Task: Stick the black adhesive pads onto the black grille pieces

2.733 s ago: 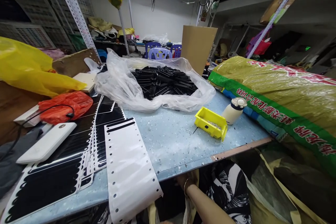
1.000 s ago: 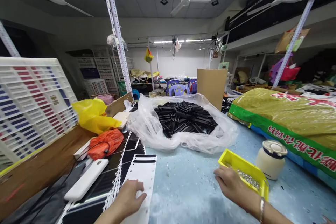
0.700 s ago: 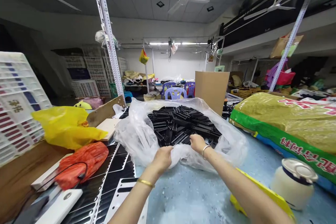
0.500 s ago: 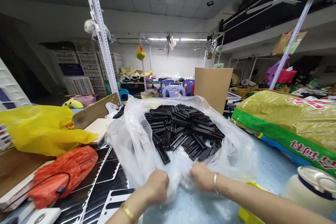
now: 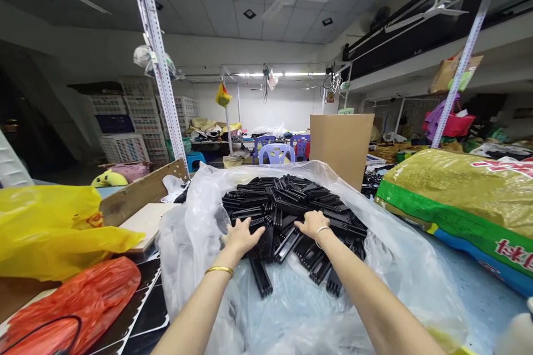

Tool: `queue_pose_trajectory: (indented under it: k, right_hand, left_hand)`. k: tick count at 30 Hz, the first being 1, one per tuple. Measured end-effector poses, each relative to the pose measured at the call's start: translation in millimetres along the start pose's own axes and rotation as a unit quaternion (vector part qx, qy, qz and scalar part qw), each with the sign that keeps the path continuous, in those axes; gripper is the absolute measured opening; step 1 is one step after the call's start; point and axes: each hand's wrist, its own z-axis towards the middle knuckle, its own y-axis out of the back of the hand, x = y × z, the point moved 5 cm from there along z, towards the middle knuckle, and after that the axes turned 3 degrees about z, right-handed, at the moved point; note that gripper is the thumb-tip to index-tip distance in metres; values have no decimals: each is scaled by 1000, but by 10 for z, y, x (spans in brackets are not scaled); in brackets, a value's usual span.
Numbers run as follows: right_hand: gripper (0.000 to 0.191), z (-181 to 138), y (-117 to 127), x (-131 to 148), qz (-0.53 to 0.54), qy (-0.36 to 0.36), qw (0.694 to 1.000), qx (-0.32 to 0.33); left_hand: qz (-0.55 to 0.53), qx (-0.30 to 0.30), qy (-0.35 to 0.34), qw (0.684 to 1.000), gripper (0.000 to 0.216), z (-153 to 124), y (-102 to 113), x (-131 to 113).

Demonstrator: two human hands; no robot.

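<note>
Moves left hand (image 5: 241, 237) and right hand (image 5: 315, 227) off the near edge of the plastic bag (image 5: 183, 255) to nine o'clock and centre of the black pieces (image 5: 287, 199), heaped inside at twelve o'clock. Spreads left fingers wide, holding nothing; half-curls right ones, cannot tell whether round a piece. Best to work lightly, sparing the thin bag.

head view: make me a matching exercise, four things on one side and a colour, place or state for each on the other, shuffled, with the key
Things
1. left hand
2. parts
3. cardboard
4. right hand

Matches
A. brown, upright
B. wears a silver bangle
C. wears a gold bangle
D. black, heaped in the clear bag

Pairs: 1-C, 2-D, 3-A, 4-B
</note>
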Motion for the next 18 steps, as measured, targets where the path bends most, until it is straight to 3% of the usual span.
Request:
queue_pose_trajectory:
  k: [2, 4, 8, 11, 13, 16, 18]
  right_hand:
    - [48, -87, -147, -53, -25, -1, 1000, -6]
    - [45, -297, -315, 34, -48, 43, 998, -10]
    - [43, -851, -509, 421, -73, 161, 984, 7]
    - [29, -1117, -474, 523, -33, 262, 961, 87]
    - [24, -1063, -318, 330, 23, 260, 960, 99]
    - [23, -626, 2, -315, 29, 141, 989, 25]
    - [32, -271, 153, -798, 18, 52, 998, -18]
  left_hand:
    - [2, 21, 39, 999, 74, 105, -69, 162]
    - [-1, 43, 43, 998, 69, 132, -193, 207]
    - [-22, 86, -31, 996, 59, -38, -488, -116]
    - [-32, 110, -95, 989, 58, -302, -574, -344]
    - [-34, 121, -131, 983, 52, -453, -547, -331]
    - [-11, 102, -158, 982, 41, -519, -443, -62]
    - [-9, 61, -138, 988, 49, -446, -382, 224]
